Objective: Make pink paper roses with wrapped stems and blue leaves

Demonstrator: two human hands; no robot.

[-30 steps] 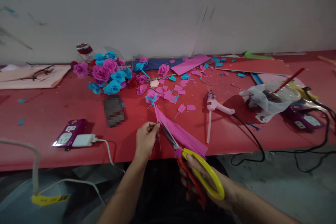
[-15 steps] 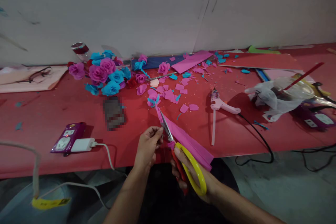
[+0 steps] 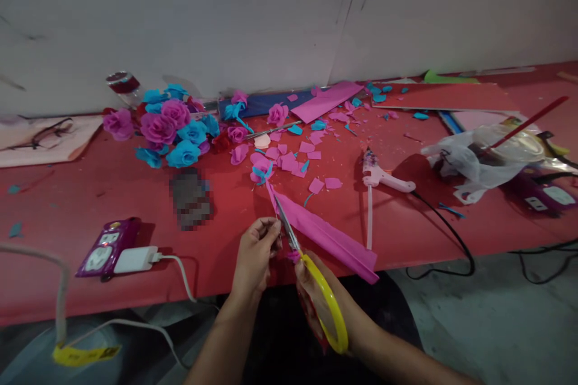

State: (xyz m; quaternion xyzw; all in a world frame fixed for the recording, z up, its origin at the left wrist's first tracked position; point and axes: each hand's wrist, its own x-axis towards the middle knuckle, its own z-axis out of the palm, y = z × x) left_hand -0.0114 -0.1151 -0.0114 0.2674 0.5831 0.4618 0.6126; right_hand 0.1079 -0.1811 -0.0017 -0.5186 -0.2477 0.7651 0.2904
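Observation:
My right hand (image 3: 336,304) grips scissors (image 3: 316,289) with one yellow and one red handle; the blades point away from me, up along the left edge of a long folded pink paper strip (image 3: 327,234). My left hand (image 3: 256,255) is closed in a pinch at the near left edge of that strip, right beside the blades. What it pinches is too small to make out for sure. The strip lies slantwise on the red table (image 3: 90,192), its near end over the front edge.
Pink and blue paper roses (image 3: 169,129) sit at the back left, with paper scraps (image 3: 293,156) behind the strip. A pink glue gun (image 3: 379,177) with a black cord lies to the right. A plastic bag (image 3: 474,162) is far right, a purple power strip (image 3: 106,246) front left.
The scissors and my right hand have moved left and closer to my left hand; the blades now lie along the strip. The view has shifted slightly left.

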